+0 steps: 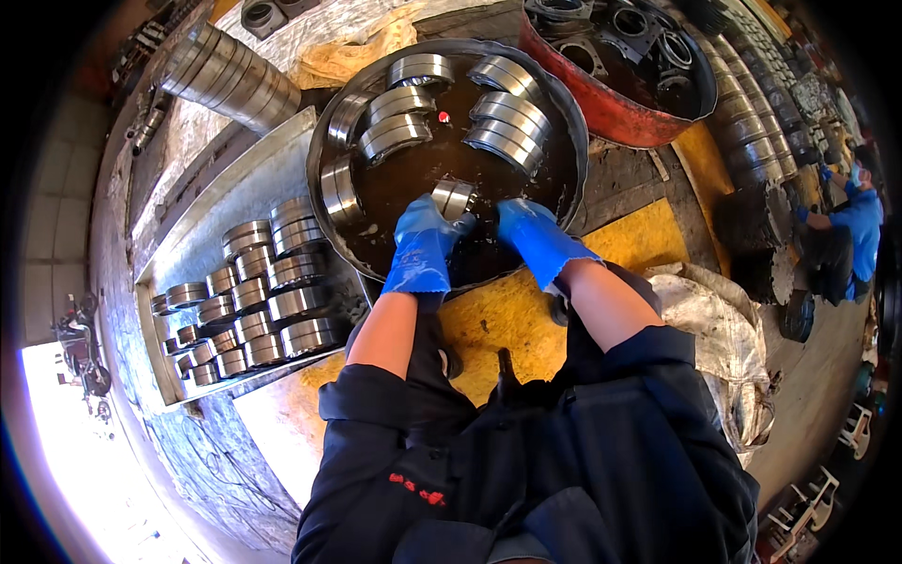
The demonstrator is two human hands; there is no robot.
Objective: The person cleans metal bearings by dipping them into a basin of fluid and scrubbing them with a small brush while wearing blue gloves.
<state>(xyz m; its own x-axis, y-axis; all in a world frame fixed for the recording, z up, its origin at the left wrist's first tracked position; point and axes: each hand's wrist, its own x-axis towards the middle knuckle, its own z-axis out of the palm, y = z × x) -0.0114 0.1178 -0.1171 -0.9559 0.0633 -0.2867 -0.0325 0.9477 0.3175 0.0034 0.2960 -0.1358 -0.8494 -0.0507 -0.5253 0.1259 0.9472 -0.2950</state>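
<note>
A round metal tub [575,122] with dark brown liquid in it stands in front of me. My left hand [423,228], in a blue rubber glove, grips a small shiny steel bearing ring [455,197] near the tub's close side. Just to the right, my right hand [528,226], gloved the same way, reaches over the liquid apart from that ring; its fingertips are hidden. Larger steel bearing rings [395,136] lie along the tub's left side. More rings [508,129] lean together at its right. A small red spot [444,117] shows among them.
Left of the tub, a shallow metal tray [162,362] carries rows of bearing rings. Behind it lies a stack of large rings [230,80]. A red tub [601,117] with dark metal parts is at the back right. A co-worker in blue [853,226] crouches far right.
</note>
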